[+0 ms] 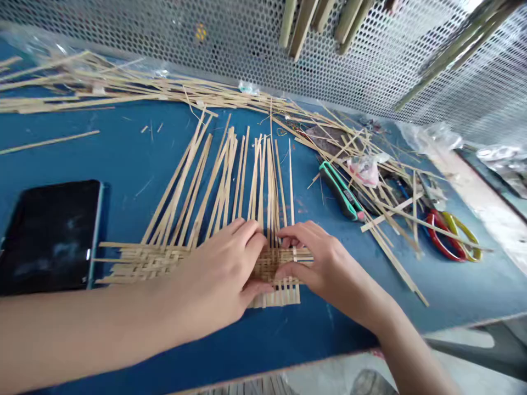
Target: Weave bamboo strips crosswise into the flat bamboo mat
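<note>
Gripping a flat mat of woven pale bamboo strips (144, 264) at six o'clock on the blue-topped worktable (123, 159), the left hand (209, 280) and right hand (317, 263) sat close together, fingers curled over the weave. At two o'clock, a small clear plastic bag (364, 170) with something pink inside lay among loose bamboo strips (395, 203).
</note>
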`<action>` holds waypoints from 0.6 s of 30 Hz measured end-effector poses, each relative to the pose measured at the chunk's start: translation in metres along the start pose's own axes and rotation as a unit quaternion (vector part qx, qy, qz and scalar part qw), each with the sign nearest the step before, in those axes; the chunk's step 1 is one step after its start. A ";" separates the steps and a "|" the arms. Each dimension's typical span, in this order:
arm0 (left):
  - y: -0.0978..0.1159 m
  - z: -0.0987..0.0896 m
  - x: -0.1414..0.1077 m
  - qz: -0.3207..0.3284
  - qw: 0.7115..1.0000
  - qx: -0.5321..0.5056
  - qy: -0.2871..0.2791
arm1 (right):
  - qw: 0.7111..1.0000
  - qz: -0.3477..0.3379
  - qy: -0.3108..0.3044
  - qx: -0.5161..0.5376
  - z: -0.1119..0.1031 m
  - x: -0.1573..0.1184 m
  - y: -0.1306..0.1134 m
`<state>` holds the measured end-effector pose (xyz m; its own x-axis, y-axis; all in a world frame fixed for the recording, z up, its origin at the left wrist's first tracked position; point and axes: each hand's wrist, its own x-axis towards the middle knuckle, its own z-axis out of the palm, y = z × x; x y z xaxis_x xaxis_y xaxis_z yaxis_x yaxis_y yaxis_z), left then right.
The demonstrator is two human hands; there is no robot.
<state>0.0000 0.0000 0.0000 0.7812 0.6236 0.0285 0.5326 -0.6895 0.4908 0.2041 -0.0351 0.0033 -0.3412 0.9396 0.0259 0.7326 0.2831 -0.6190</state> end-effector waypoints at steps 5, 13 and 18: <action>0.003 0.009 -0.001 -0.010 1.000 0.005 0.014 | 0.999 -0.016 0.002 -0.037 0.004 0.000 -0.001; 0.005 0.010 -0.001 -0.040 0.999 -0.013 0.012 | 0.996 -0.053 -0.005 -0.069 0.004 -0.001 0.000; 0.005 0.008 -0.002 -0.034 0.999 -0.018 0.016 | 0.999 -0.019 -0.011 -0.041 0.001 -0.001 -0.002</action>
<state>0.0041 -0.0073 -0.0051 0.7329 0.6800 0.0208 0.5715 -0.6320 0.5234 0.2021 -0.0364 0.0035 -0.3811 0.9240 0.0305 0.7649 0.3337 -0.5510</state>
